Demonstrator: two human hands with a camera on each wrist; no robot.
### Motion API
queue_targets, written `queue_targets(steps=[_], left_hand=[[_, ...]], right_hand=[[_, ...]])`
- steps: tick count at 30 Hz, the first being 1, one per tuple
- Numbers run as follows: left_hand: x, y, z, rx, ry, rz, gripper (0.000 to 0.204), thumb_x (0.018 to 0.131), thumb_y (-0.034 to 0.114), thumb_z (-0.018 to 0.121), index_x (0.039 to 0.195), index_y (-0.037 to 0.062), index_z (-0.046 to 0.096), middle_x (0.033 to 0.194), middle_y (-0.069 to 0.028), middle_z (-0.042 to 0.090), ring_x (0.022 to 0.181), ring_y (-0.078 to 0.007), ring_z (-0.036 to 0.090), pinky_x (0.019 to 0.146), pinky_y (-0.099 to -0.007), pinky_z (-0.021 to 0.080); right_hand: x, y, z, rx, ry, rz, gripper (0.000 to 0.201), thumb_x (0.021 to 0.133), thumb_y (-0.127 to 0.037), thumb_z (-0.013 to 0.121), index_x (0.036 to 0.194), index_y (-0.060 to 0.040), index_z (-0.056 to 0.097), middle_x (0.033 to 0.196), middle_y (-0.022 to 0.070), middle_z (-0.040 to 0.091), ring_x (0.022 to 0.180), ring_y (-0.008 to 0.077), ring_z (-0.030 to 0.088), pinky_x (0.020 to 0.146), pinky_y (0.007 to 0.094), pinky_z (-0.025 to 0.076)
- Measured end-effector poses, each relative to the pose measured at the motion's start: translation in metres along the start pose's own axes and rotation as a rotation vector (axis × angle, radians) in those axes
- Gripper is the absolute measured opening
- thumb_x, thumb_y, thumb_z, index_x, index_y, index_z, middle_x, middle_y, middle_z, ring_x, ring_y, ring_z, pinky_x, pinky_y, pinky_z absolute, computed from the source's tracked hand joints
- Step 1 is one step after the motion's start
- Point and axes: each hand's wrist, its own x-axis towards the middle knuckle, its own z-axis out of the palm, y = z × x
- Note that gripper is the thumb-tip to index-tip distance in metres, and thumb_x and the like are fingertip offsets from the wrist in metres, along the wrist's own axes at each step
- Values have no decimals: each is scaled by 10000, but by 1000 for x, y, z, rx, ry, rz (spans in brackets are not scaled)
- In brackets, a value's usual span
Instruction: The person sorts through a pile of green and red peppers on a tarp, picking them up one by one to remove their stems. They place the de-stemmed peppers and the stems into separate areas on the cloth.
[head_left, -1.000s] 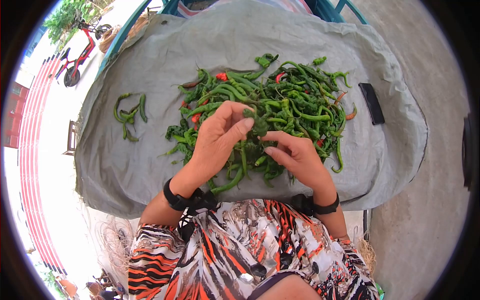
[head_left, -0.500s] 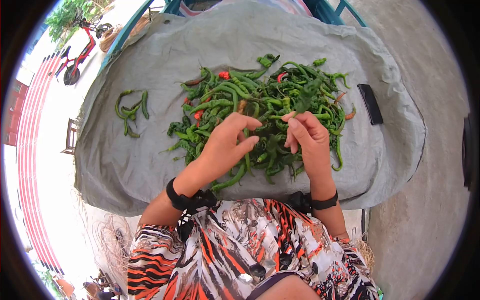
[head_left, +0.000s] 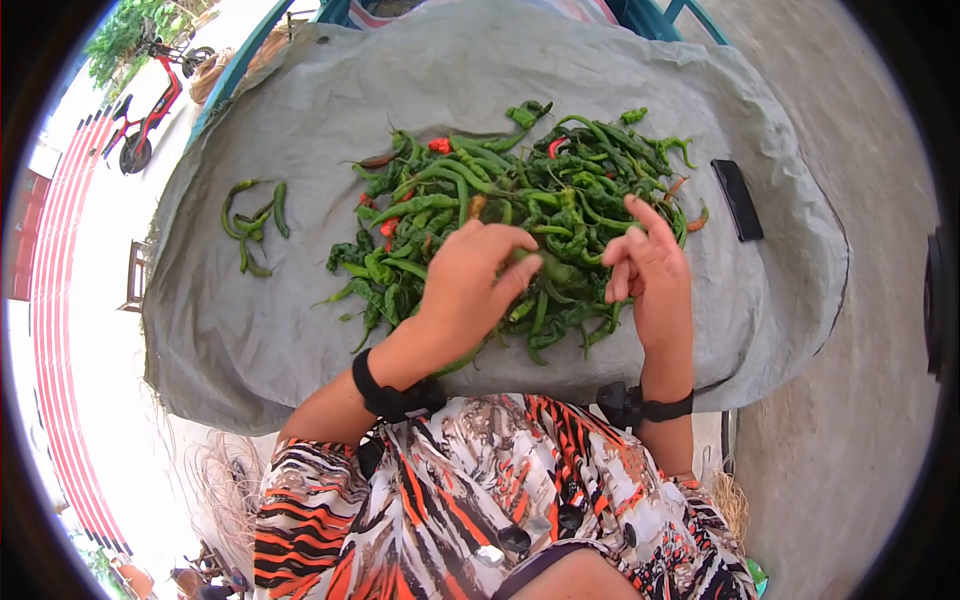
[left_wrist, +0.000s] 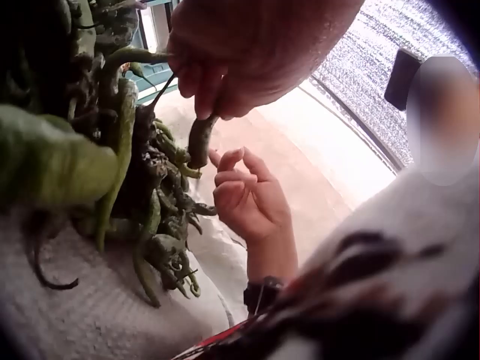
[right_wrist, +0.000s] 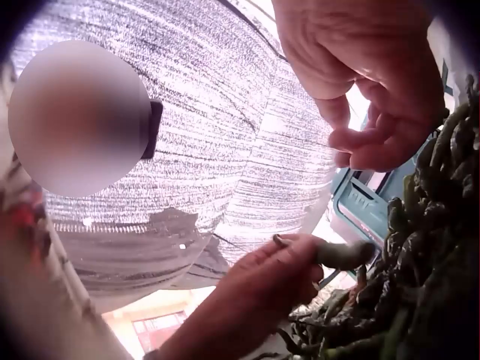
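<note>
At the far left of the head view we see a red scooter (head_left: 150, 110) parked beyond the grey cloth (head_left: 300, 330) that covers the table. On the cloth's left part lies a small group of sorted green chillies (head_left: 250, 222), well apart from the main heap. Moving right, we come to the large pile of green chillies (head_left: 560, 190), with a few red ones mixed in, spread across the middle of the cloth.

Our left hand (head_left: 470, 285) sits over the near edge of that pile, fingers curled and pinching one green chilli (head_left: 550, 268) between thumb and fingertips. In the left wrist view we see the same green chilli (left_wrist: 199, 140) hanging down from the pinching fingers, just above the heap, its stem end held in the grip. The right wrist view shows it too, the pod (right_wrist: 341, 253) poking out sideways from the closed fingers of the left hand (right_wrist: 262, 289).

Just to the right, our right hand (head_left: 652, 270) hovers over the pile, near the left hand but not touching it. Its fingers are loosely bent and hold nothing; the index finger points up and away. Further right, a black phone (head_left: 738, 200) lies flat on the cloth, just beside the pile's edge.
</note>
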Motion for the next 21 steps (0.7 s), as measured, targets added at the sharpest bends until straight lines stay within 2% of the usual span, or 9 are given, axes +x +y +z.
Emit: queue_targets(steps=[2,3,7,10,13,14,17,18,21], left_hand=[[3,4,-6,-174,97,-145,185,820,121,720,976,54,644,761,-78,560,686,-211,556,628,-330,451],[4,3,-9,-176,85,-140,179,826,113,717,976,52,643,756,-75,553,674,-199,550,615,-322,449],[5,-1,-15,-160,72,-143,176,834,99,714,985,46,638,748,-70,540,657,-174,536,596,-307,447],[6,2,-18,-189,67,-160,187,834,99,714,994,41,637,763,-71,547,666,-172,539,599,-301,450],[7,1,-19,-220,75,-140,231,828,96,717,1035,41,629,783,-75,556,679,-165,544,601,-292,454],[8,0,-20,-225,84,-127,253,826,95,719,1054,43,624,790,-77,558,684,-162,545,602,-290,456],[11,0,-25,-166,55,-225,304,824,95,707,1103,38,601,836,-89,590,708,-199,578,614,-329,475],[9,-5,-25,-66,4,-213,313,820,108,708,1102,36,593,859,-95,602,722,-217,588,620,-348,480],[2,-22,-19,250,-95,-137,359,809,157,720,1119,44,577,876,-103,619,748,-257,604,641,-383,489]], right_hand=[[-6,2,-1,-136,-124,69,486,975,-214,558,1381,15,419,796,44,636,525,48,485,492,203,426],[-9,3,-1,-202,-187,103,491,971,-211,566,1381,15,418,787,42,637,527,46,483,487,203,419],[-16,5,17,-303,-108,1,442,950,-208,599,1325,1,495,746,30,637,532,56,513,502,209,411],[-16,11,16,-560,-218,-71,303,942,-187,603,1195,-19,602,720,27,631,563,63,547,523,235,433],[-17,8,20,-572,-235,-30,181,939,-160,599,1048,-30,660,703,26,624,592,59,552,541,249,440],[-17,6,21,-541,-218,-31,158,951,-148,578,992,-21,663,695,12,618,588,54,542,529,227,418],[-13,-3,15,-443,-97,14,165,959,-152,569,962,-24,673,684,-10,606,573,54,543,517,212,393],[-8,-1,6,-435,-82,12,198,970,-155,554,1081,-19,646,731,-3,620,561,50,527,511,202,389],[-1,-4,1,-95,94,-164,306,973,-158,547,1241,-11,561,798,25,641,562,46,504,522,196,403]])
